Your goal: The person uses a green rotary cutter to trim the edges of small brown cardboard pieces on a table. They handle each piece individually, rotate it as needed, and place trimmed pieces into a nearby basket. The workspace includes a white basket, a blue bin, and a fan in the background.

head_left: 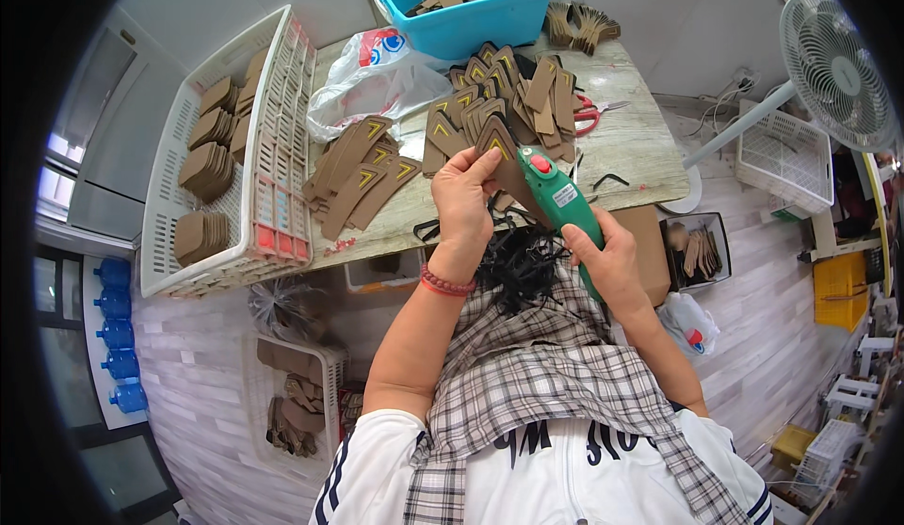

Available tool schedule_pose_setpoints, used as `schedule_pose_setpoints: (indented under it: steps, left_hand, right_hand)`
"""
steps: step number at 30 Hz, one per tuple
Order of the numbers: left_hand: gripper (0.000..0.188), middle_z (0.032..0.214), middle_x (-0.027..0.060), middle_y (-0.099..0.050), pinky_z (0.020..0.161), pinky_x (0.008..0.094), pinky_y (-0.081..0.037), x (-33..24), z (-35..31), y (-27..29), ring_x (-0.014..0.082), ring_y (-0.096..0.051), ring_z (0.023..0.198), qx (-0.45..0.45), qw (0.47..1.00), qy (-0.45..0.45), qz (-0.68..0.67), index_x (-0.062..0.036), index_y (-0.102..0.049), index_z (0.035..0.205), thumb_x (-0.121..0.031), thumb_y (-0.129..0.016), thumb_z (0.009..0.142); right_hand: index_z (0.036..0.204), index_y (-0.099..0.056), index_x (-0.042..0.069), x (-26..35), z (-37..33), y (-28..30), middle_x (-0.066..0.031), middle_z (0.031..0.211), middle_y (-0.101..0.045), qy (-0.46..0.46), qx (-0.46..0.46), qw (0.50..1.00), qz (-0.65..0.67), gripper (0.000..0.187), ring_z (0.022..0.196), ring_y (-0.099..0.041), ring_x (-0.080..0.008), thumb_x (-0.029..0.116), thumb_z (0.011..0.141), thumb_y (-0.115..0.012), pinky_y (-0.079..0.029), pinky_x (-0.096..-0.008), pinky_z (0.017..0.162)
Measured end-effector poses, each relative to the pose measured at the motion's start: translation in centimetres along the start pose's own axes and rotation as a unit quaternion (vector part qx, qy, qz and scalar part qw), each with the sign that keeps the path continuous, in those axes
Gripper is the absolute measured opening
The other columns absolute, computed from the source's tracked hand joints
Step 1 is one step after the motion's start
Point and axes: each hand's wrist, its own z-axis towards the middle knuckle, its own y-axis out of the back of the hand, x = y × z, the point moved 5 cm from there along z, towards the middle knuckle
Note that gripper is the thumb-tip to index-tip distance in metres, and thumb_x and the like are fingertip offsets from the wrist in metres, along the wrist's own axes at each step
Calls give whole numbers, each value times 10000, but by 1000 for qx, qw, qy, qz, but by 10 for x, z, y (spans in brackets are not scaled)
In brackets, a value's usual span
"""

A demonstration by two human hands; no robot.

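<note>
- Nearest: black strips [523, 275] bunched over the plaid apron [541, 384]; light, springy-looking, could snag.
- Right hand [607, 257] wrapped around the green handheld tool [563, 195], thumb along its side. Probably rigid, moderate weight; thick body is the place to hold.
- Left hand [463, 186] pinching the brown patch [511, 169] near its chevron end, thumb against index finger. Patch sits over the table's front edge, beside tool nose; contact unclear.
- Patch: likely light, stiffish but bendable, not fragile. Hold by the rim, fingers away from the nose.
- Table [650, 158]: loose patches [363, 177] crowd the left, bigger pile [490, 87] behind. More room rightward, short of the red-handled scissors [589, 118].
- Far: blue bin [471, 31].
</note>
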Motion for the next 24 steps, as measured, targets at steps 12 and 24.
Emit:
schedule_pose_setpoints:
  steps: [12,24]
  left_hand:
    - [63,811,24,-668,595,198,-471,5,-12,3,66,-591,665,34,997,-17,66,-9,-643,917,-44,-649,864]
    - [68,828,7,-660,623,185,-479,-23,-14,7,49,-591,695,81,989,-31,116,-6,-646,927,-57,-630,885]
  right_hand:
    - [1108,-616,-18,3,0,4,-7,730,-595,11,-14,1000,13,376,608,-528,-61,255,861,-695,-443,-223,549]
    - [1084,-619,-7,12,-6,14,0,725,-592,-18,32,999,7,339,589,-520,-49,232,857,-697,-444,-214,544]
